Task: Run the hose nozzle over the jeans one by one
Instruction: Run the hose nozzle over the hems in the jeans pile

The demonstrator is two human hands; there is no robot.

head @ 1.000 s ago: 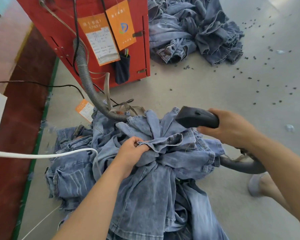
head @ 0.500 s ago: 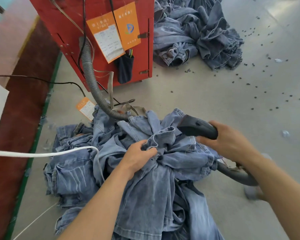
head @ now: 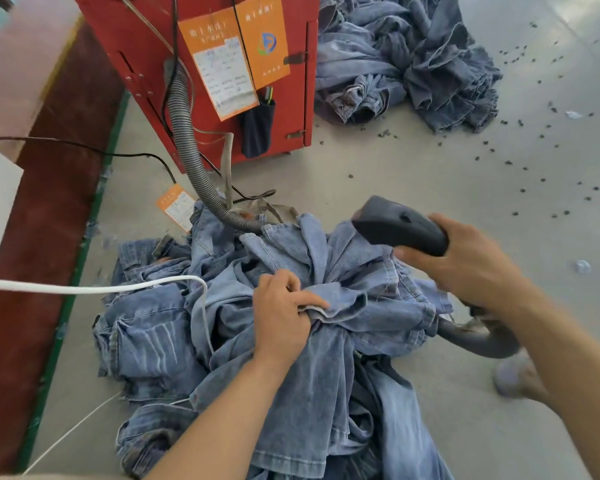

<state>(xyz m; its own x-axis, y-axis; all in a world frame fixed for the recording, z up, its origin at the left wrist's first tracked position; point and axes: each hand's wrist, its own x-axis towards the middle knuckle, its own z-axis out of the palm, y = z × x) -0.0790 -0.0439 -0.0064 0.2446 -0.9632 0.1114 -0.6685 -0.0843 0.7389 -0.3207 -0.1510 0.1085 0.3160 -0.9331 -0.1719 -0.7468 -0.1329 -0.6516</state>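
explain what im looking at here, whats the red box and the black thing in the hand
This is one view, from a camera worn on a person's head, looking down at their own hands. The right hand grips a black hose nozzle; its grey ribbed hose runs to the red machine, which has orange tags on it. What the machine does is not shown. The left hand grips a fold of the jeans heaped on the concrete floor. A second pile of jeans lies beyond, with dark specks scattered nearby. A white cord crosses the near heap.
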